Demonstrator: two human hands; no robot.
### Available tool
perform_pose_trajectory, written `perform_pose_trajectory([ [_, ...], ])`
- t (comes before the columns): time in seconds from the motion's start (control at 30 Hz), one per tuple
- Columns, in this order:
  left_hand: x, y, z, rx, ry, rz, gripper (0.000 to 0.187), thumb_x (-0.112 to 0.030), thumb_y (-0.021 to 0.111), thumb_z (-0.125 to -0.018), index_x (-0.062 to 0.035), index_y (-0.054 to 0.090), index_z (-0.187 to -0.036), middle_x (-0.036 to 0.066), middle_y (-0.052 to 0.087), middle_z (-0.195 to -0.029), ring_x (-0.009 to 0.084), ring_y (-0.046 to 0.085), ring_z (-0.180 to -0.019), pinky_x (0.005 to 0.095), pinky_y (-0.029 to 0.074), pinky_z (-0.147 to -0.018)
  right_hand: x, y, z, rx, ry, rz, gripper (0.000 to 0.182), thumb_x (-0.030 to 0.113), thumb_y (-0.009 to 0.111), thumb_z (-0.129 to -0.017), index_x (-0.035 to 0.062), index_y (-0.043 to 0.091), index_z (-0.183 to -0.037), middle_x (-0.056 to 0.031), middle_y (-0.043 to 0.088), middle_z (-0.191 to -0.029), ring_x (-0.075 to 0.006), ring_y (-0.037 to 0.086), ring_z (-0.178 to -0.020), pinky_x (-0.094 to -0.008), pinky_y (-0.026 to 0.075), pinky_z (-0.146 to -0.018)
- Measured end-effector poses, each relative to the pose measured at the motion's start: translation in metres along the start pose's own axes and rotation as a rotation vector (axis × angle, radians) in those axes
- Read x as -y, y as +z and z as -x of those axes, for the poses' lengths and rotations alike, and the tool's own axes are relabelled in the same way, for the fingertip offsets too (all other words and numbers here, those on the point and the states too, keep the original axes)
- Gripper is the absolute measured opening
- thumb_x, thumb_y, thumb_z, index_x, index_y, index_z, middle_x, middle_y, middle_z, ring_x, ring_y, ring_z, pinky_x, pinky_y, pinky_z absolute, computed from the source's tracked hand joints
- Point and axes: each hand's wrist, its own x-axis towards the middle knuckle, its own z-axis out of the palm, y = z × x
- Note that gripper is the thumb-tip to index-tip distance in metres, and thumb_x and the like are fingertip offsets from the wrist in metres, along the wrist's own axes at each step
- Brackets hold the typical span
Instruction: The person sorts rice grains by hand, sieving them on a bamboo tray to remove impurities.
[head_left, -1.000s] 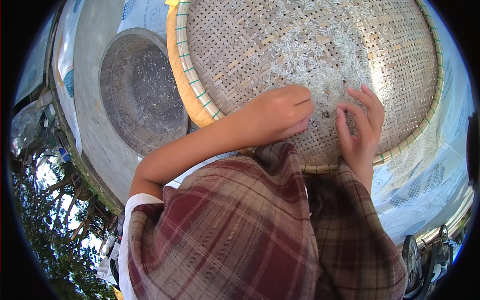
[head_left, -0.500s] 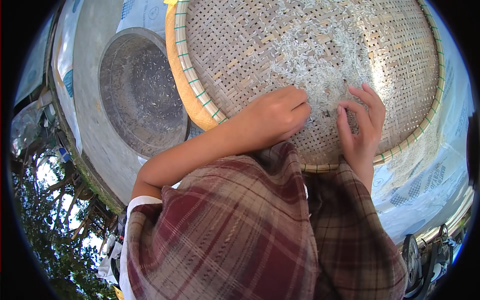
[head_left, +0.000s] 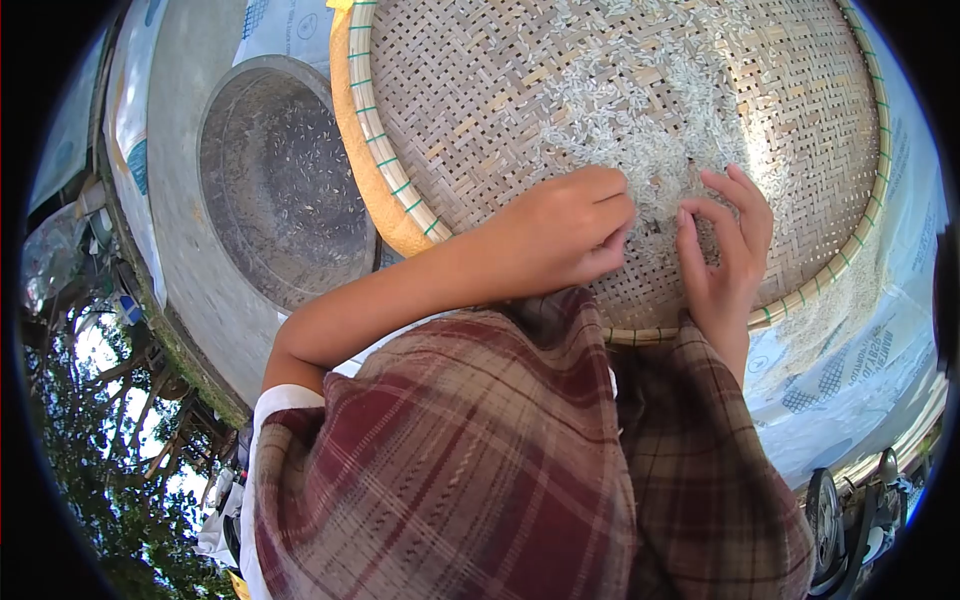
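Both hands work low over the woven tray (head_left: 810, 120), inside its near rim. The left hand (head_left: 575, 225) is curled narrow, fingertips hidden; whether it pinches anything, I cannot tell. The right hand (head_left: 730, 265) has thumb and forefinger close together, other fingers bent loosely; any grain between them is too small to tell. White grains (head_left: 640, 140) lie in the tray's middle, their patch stretching from between the hands towards its far side, about equally near either hand. A basin (head_left: 280, 200) sits left of the tray.
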Motion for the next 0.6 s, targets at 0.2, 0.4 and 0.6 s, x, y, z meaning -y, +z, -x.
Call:
perform_pose_trajectory([
  [0.2,0.006,-0.025,0.004,-0.076,-0.619,1.072,0.006,-0.006,0.057,-0.081,-0.0011,0.056,-0.084,0.004,0.056,-0.082,0.0100,0.053,-0.073,0.0255,0.045,-0.064,0.006,-0.003,-0.001,0.022,0.007,-0.053,0.015,-0.001,0.063,-0.071,0.0057,0.061,-0.084,-0.0074,0.055,-0.108,-0.0298,0.047,-0.111,-0.0394,0.036,-0.092],
  [0.4,0.011,-0.019,0.002,-0.173,-0.643,1.430,0.008,-0.005,0.057,-0.082,-0.0008,0.058,-0.088,0.006,0.058,-0.087,0.0126,0.056,-0.078,0.0267,0.045,-0.069,0.021,0.001,-0.019,0.030,-0.112,-0.116,0.016,0.001,0.066,-0.068,0.0069,0.062,-0.082,-0.0062,0.057,-0.105,-0.0285,0.049,-0.109,-0.0378,0.036,-0.090],
  [0.6,0.010,-0.022,0.000,-0.158,-0.524,0.818,0.007,-0.002,0.060,-0.079,-0.0003,0.060,-0.086,0.006,0.058,-0.086,0.0132,0.056,-0.079,0.0263,0.046,-0.069,0.017,0.006,-0.019,-0.003,-0.094,-0.142,0.016,0.002,0.066,-0.068,0.0071,0.062,-0.083,-0.0063,0.057,-0.105,-0.0286,0.049,-0.109,-0.0372,0.036,-0.090],
])
